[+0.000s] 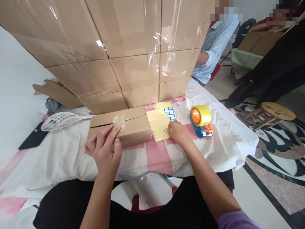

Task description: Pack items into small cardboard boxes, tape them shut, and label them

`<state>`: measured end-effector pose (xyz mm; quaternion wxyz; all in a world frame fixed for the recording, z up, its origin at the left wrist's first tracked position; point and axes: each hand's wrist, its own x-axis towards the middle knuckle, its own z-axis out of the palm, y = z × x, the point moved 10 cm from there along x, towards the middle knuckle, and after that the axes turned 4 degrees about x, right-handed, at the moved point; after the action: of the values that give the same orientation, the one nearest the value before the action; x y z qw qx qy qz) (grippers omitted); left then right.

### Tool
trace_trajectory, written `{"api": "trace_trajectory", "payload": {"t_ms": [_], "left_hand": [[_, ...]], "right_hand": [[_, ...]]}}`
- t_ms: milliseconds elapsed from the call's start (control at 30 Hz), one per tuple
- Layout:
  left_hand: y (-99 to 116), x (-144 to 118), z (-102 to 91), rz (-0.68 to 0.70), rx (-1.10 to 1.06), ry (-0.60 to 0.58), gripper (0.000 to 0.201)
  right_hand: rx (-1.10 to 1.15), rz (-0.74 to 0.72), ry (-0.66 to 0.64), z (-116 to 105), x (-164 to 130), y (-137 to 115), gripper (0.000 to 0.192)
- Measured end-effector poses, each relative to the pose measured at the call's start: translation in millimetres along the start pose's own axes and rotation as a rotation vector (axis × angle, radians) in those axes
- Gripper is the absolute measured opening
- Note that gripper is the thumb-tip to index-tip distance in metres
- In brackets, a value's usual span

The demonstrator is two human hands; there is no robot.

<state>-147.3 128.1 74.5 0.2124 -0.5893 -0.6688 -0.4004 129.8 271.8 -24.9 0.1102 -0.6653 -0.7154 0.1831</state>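
A closed cardboard box [133,132] lies on the cloth in front of me, with a short piece of clear tape [119,121] across its top seam. My left hand [103,144] rests on the box's left part, fingers apart, fingertips on the top by the tape and thumb over the near edge. Beside the box's right end is a pale yellow sheet [158,122]. My right hand [177,131] is closed at the sheet's right edge, pinching it as far as I can see; the fingertips are partly hidden. Right of that hand stands a tape dispenser [201,122] with a yellow roll.
A tall stack of taped cardboard boxes [135,73] stands at the table's back. To the left lie a white perforated racket-like paddle [62,121], a dark flat object [34,136] and an open carton [57,93]. A person in a light blue shirt [218,41] sits behind; a wooden stool [277,111] stands right.
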Motion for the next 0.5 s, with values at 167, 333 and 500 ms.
{"api": "trace_trajectory", "payload": {"t_ms": [167,333,500], "left_hand": [[0.2,2.8,-0.3,0.034,-0.053,0.015,0.030],[-7.8,4.8,-0.9,0.117,-0.156,0.068,0.031],[-20.7,3.7,-1.7,0.145,-0.245,0.077,0.032]], "right_hand": [[0.039,0.038,0.008,-18.3,-5.6,6.5,0.025],[0.302,-0.170,0.103,-30.2,-5.8,-4.5,0.014],[0.837,-0.532,0.090,-18.2,-9.5,-37.2,0.008]]}}
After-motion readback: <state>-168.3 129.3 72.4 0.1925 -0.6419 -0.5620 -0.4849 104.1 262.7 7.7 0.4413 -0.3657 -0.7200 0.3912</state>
